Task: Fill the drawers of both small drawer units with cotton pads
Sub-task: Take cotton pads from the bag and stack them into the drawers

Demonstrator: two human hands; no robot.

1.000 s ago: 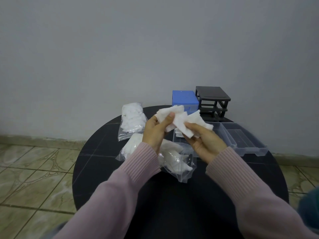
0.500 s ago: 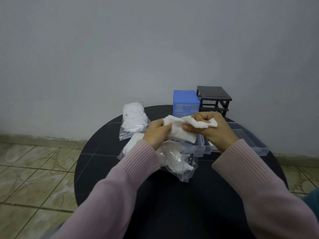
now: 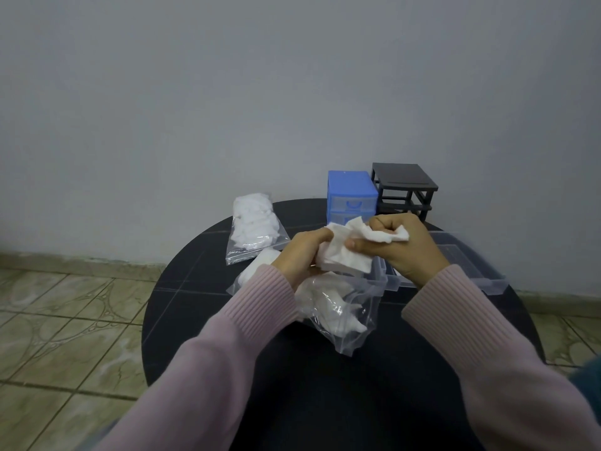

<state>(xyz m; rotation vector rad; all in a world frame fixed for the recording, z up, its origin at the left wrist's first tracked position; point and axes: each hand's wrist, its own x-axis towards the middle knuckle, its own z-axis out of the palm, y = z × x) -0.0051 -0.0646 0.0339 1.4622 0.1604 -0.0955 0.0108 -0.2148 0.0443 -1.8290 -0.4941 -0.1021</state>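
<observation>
Cotton pads, a soft white bunch of them (image 3: 346, 255), are held up between both hands just above the near edge of the clear plastic drawers (image 3: 455, 255) that lie pulled out on the round black table (image 3: 201, 281). The left hand (image 3: 302, 255) pinches the bunch's left side with curled fingers, while the right hand (image 3: 406, 249) is clenched over its right part, a corner poking out past the knuckles; the two-handed hold looks meant to gather and square the loose pads so they will drop into a drawer as one stack. Directly below the hands lies an opened transparent zip bag (image 3: 338, 307) with more white pads in it, within easy reach. To the left of the drawers sits a second, fuller clear bag of cotton (image 3: 253, 226). Behind the drawers stand the small blue drawer unit (image 3: 351, 193), its translucent drawers in place, and the black unit frame (image 3: 405, 187), which looks emptied of its drawers for filling.
</observation>
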